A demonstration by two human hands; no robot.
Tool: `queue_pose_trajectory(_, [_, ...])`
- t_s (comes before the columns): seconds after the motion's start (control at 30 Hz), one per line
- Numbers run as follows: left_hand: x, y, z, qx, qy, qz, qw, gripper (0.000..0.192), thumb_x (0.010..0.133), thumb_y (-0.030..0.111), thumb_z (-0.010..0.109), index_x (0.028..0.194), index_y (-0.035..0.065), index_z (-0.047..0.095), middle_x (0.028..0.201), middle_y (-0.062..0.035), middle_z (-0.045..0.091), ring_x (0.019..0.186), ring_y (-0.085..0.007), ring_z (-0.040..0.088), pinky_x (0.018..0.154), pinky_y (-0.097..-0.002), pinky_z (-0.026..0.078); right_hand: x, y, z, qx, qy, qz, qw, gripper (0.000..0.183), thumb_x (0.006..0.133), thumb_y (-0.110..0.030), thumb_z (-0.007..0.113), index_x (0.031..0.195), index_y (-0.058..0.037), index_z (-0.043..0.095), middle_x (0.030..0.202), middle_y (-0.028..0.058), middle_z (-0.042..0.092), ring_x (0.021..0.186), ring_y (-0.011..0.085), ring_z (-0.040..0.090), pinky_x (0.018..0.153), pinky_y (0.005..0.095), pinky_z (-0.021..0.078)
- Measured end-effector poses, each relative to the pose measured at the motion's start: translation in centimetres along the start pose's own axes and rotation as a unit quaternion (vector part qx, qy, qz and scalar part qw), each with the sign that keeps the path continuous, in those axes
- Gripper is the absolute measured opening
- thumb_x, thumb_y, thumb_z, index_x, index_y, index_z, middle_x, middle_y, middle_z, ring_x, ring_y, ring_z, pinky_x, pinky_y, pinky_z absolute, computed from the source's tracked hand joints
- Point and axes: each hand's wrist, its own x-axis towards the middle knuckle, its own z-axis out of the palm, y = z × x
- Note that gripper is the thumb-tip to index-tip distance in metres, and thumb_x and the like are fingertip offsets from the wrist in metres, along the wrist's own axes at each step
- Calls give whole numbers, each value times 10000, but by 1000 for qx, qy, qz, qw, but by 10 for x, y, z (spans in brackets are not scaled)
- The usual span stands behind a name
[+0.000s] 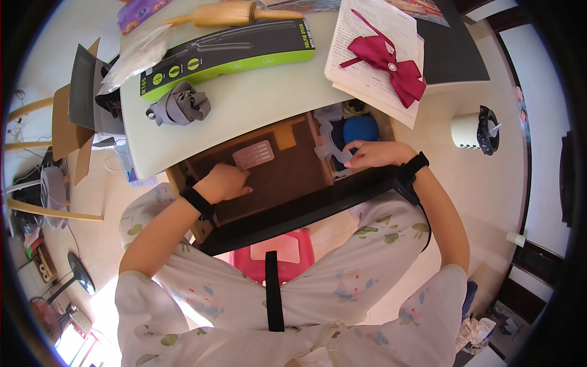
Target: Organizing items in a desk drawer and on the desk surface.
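Observation:
A pulled-out wooden drawer point(284, 176) with a dark front lies before me under the table. Over its left compartment is my left hand point(224, 182), its fingers bent down and the thumb apart, with nothing seen in them. Just beyond those fingers lies a pinkish card-like item point(253, 154) with pale marks. My right hand point(383, 153) reaches into the smaller right compartment. Its thumb and fingertips are around one end of a curved translucent grey plastic piece point(329, 137), which overlaps the divider. A round blue object point(361, 128) sits right behind these fingers.
On the white tabletop point(257, 98) are a selfie stick box point(229, 50), a rolled grey strap point(181, 104), a wooden rolling pin point(224, 14) and papers point(341, 69) under a dark red bow point(390, 66). A bin point(467, 131) stands right; a pink stool point(293, 257) is below the drawer.

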Motion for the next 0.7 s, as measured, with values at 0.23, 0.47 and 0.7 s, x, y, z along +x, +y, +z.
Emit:
queue_pose_trajectory(0.23, [2, -3, 6, 6, 14, 10, 1000, 439, 817, 408, 501, 1082, 61, 545, 895, -147, 613, 861, -302, 578, 751, -399, 438, 3, 8, 2, 95, 24, 85, 992, 789, 769, -598, 490, 1223, 41, 405, 1128, 140, 542, 985, 252, 513, 844, 294, 388])
queue_pose_trajectory(0.47, [3, -1, 3, 6, -3, -2, 1000, 452, 819, 413, 496, 1101, 62, 540, 923, -145, 609, 869, -301, 578, 762, -401, 438, 27, 26, 7, -20, 42, 23, 999, 750, 766, -582, 502, 1123, 77, 481, 1012, 184, 578, 852, 242, 564, 753, 314, 430])
queue_pose_trajectory(0.7, [1, -2, 2, 2, -11, -5, 1000, 459, 820, 417, 492, 1107, 62, 537, 940, -147, 606, 889, -303, 572, 778, -401, 433, 27, 9, 6, -51, 8, 107, 993, 534, 806, -460, 525, 974, 45, 560, 860, 169, 593, 745, 244, 580, 653, 332, 468])
